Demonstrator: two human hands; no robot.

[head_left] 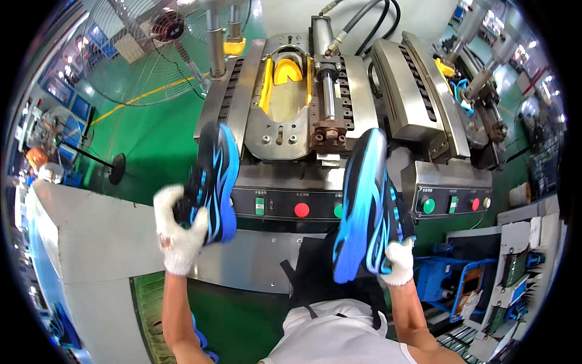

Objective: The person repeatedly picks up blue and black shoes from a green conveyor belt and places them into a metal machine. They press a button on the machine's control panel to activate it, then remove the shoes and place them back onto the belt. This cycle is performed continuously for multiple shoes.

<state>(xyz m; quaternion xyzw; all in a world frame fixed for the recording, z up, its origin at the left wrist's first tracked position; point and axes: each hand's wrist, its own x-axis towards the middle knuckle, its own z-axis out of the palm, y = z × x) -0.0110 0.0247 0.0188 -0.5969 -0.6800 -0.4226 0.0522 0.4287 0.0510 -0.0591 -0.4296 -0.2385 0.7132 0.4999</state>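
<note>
My left hand (180,233), in a white knit glove, is closed on the collar of a black and blue sneaker (215,185) held upright, toe up. A second, matching sneaker (367,206) with a light-to-dark blue sole is gripped near its heel by my right hand (400,261), also gloved; some of those fingers are behind the shoe. Both shoes are in the air on the near side of a steel pressing machine (279,142). Its bed has an oblong cavity lined with yellow pads (288,71).
A control panel with a red button (302,210) and green switches runs along the machine's front. To the right stand a second press (412,91) and a blue cart (439,282). A large caged fan (160,45) is at the far left, above a grey table (103,242).
</note>
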